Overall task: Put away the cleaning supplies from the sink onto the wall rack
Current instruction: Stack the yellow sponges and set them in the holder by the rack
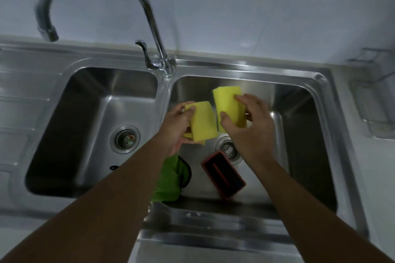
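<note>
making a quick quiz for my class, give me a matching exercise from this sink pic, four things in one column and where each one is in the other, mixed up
Things:
1. left-hand sponge
2. right-hand sponge
3. green cloth
4. red-rimmed brush

Places:
A. on the right basin floor, just in front of the drain
B. held by the right hand
C. partly hidden under the left forearm
D. held by the left hand

Pairs: 1-D, 2-B, 3-C, 4-A
</note>
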Action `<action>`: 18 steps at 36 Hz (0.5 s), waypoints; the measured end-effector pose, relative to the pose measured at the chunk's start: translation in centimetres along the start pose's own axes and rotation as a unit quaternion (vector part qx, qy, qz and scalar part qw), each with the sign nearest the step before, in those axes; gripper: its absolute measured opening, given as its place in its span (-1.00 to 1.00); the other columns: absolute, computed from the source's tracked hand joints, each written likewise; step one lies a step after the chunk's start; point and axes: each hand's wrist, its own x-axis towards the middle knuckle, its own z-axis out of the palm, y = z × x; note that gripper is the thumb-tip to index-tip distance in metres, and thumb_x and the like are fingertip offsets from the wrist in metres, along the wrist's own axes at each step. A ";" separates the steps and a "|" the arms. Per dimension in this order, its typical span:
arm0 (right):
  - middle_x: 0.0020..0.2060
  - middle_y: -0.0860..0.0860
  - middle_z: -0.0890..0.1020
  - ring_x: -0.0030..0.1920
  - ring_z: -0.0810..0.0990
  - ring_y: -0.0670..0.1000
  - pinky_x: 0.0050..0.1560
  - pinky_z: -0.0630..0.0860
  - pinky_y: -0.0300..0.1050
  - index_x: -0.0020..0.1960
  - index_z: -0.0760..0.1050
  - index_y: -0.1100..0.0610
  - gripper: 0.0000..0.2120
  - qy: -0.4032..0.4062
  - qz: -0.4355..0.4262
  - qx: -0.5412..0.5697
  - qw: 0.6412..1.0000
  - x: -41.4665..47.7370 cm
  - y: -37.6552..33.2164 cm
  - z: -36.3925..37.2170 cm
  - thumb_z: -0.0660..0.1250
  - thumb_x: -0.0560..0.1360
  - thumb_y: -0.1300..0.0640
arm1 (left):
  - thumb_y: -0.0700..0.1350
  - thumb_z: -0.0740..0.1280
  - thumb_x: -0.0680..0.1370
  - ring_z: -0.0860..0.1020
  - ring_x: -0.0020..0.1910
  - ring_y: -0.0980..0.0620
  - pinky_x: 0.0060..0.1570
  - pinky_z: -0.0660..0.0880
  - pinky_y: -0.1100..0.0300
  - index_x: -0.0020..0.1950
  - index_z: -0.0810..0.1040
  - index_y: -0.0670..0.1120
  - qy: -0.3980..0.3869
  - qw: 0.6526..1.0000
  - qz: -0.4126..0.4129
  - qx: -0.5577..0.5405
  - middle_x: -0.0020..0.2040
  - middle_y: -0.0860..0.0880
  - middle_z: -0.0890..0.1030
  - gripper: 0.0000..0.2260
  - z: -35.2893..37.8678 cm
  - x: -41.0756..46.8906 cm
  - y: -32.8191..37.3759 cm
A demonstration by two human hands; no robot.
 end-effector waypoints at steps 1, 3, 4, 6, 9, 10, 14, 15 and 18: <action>0.24 -0.04 0.50 0.20 0.53 -0.06 0.15 0.57 0.00 0.25 0.57 0.01 -0.50 -0.002 -0.008 0.007 1.000 -0.2 -0.7 0.0 0.53 0.34 -0.04 | 0.02 0.28 0.63 0.60 0.11 -0.30 -0.14 0.56 -0.44 0.21 0.58 0.05 -0.004 1.000 -0.002 -0.007 0.24 -0.14 0.55 -0.81 0.1 -0.3 0.2; 0.23 -0.03 0.51 0.20 0.54 -0.05 0.16 0.56 -0.03 0.23 0.58 0.04 -0.51 -0.006 -0.019 0.020 1.000 -0.7 -1.8 0.2 0.55 0.32 0.00 | 0.11 0.20 0.64 0.61 0.10 -0.29 -0.06 0.54 -0.44 0.23 0.57 0.03 -0.017 1.000 -0.004 -0.018 0.23 -0.16 0.58 -0.72 0.4 -0.8 0.6; 0.22 -0.01 0.52 0.19 0.54 -0.05 0.18 0.55 -0.08 0.22 0.59 0.06 -0.51 -0.009 -0.023 0.023 0.999 -0.9 -2.2 0.3 0.56 0.32 0.02 | 0.17 0.16 0.63 0.62 0.10 -0.27 -0.01 0.54 -0.41 0.22 0.58 0.03 -0.021 0.999 -0.008 -0.024 0.22 -0.16 0.59 -0.66 0.4 -1.0 0.8; 0.21 0.01 0.53 0.19 0.54 -0.05 0.20 0.47 -0.31 0.21 0.60 0.08 -0.51 -0.014 -0.029 0.020 0.999 -1.2 -2.9 0.7 0.57 0.31 0.04 | 0.27 0.10 0.61 0.63 0.05 -0.21 0.01 0.58 -0.28 0.16 0.60 0.05 -0.023 0.999 -0.014 -0.033 0.18 -0.12 0.62 -0.58 0.5 -1.4 1.3; 0.21 0.02 0.54 0.18 0.54 -0.05 0.16 0.36 -0.47 0.20 0.61 0.09 -0.51 -0.023 -0.026 0.008 0.999 -1.6 -3.7 1.2 0.58 0.30 0.05 | 0.35 0.06 0.59 0.63 -0.09 -0.13 -0.19 0.58 -0.03 0.08 0.58 0.08 -0.026 0.999 -0.009 -0.036 0.01 -0.06 0.64 -0.55 0.4 -2.0 1.9; 0.21 0.04 0.54 0.18 0.54 -0.04 0.15 0.36 -0.46 0.20 0.61 0.10 -0.51 -0.025 -0.026 0.006 0.999 -1.7 -3.9 1.3 0.59 0.30 0.06 | 0.37 0.05 0.57 0.63 -0.12 -0.12 -0.22 0.56 0.00 0.07 0.58 0.08 -0.026 0.999 -0.006 -0.036 -0.03 -0.05 0.64 -0.54 0.4 -2.1 2.1; 0.20 0.10 0.54 0.18 0.55 0.02 0.19 0.40 -0.34 0.19 0.62 0.16 -0.50 -0.031 -0.032 0.003 0.999 -1.8 -4.5 1.7 0.61 0.29 0.09 | 0.44 0.01 0.53 0.65 0.01 -0.18 -0.14 0.58 -0.06 0.19 0.56 0.06 -0.041 0.999 0.000 -0.032 0.05 -0.09 0.67 -0.41 -0.1 -2.6 2.5; 0.20 0.10 0.54 0.18 0.55 0.02 0.20 0.40 -0.32 0.19 0.62 0.16 -0.50 -0.033 -0.032 0.003 0.999 -1.8 -4.5 1.7 0.62 0.29 0.09 | 0.45 0.02 0.52 0.65 0.05 -0.19 -0.11 0.59 -0.11 0.21 0.56 0.07 -0.046 0.998 0.001 -0.031 0.09 -0.10 0.66 -0.40 -0.3 -2.6 2.5; 0.18 0.12 0.54 0.16 0.55 0.04 0.19 0.41 -0.32 0.20 0.61 0.17 -0.47 -0.040 -0.035 0.005 0.999 -1.8 -4.7 2.0 0.64 0.28 0.07 | 0.47 0.08 0.49 0.64 0.13 -0.21 0.03 0.58 -0.24 0.25 0.56 0.05 -0.058 0.998 0.003 -0.031 0.20 -0.11 0.63 -0.38 -0.8 -2.8 2.6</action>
